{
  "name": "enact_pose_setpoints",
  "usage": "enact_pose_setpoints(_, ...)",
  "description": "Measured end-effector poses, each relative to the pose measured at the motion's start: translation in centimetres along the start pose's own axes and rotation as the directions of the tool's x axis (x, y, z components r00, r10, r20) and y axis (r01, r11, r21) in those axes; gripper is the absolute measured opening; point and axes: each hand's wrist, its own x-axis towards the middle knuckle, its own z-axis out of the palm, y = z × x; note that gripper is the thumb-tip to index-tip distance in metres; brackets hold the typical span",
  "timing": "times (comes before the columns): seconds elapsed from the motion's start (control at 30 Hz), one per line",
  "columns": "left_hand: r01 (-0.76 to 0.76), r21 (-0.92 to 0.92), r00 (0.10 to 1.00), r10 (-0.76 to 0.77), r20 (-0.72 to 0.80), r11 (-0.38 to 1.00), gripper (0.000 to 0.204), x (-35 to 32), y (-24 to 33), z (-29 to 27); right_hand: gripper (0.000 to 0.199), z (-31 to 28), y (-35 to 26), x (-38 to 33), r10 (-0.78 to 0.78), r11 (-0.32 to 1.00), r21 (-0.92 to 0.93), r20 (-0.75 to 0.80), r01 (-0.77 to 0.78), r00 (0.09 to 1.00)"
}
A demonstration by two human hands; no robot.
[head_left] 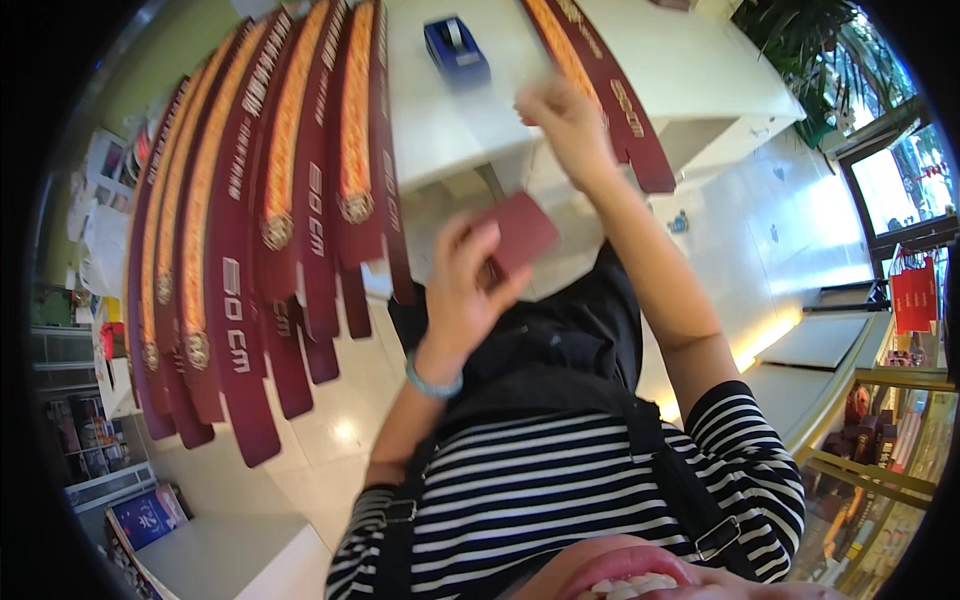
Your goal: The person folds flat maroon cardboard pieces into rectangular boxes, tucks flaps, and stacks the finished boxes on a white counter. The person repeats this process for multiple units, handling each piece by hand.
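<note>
Item, far left: several long maroon cartons (228, 270), lying side by side across the white worktop (430, 125), ends overhanging the front edge, probably because they are outreaching its depth.

Item: left hand (462, 285), closing around a small maroon box-like piece (524, 232); thumb and fingers are pressing its near end, seemingly keeping it steady while its far end is projecting freely in front of the body.

Item: blue tape dispenser (458, 55), standing on the worktop, likely being kept within reach.

Item: right hand (566, 125), blurred, fingers curling partly inward, hovering beside a single long carton (642, 150); whether it is gripping anything, cannot tell.
</note>
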Motion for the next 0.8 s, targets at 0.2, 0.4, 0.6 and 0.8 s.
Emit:
enact_pose_setpoints(0.2,-0.058,-0.035,0.998,0.059,0.026,0.998,0.073,3.6,0.1,4.6,0.039,-7.0,-7.6,-10.2,0.146,0.959,0.231,0.101,-0.166,0.984)
enact_pose_setpoints(0.4,-0.127,0.019,0.991,0.126,0.045,0.992,0.074,3.8,0.8,7.2,0.063,-7.8,-6.8,-12.5,0.309,0.909,0.287,0.022,-0.303,0.951)
enact_pose_setpoints(0.6,-0.163,0.025,0.985,0.161,0.066,0.986,0.075,3.9,0.9,8.7,0.054,-8.1,-4.8,-12.6,0.403,0.884,0.288,-0.064,-0.369,0.913)
enact_pose_setpoints(0.8,-0.242,0.088,0.964,0.229,0.131,0.966,0.075,3.4,0.4,9.1,0.058,-8.4,-3.3,-11.7,0.59,0.756,0.378,-0.039,-0.535,0.806)
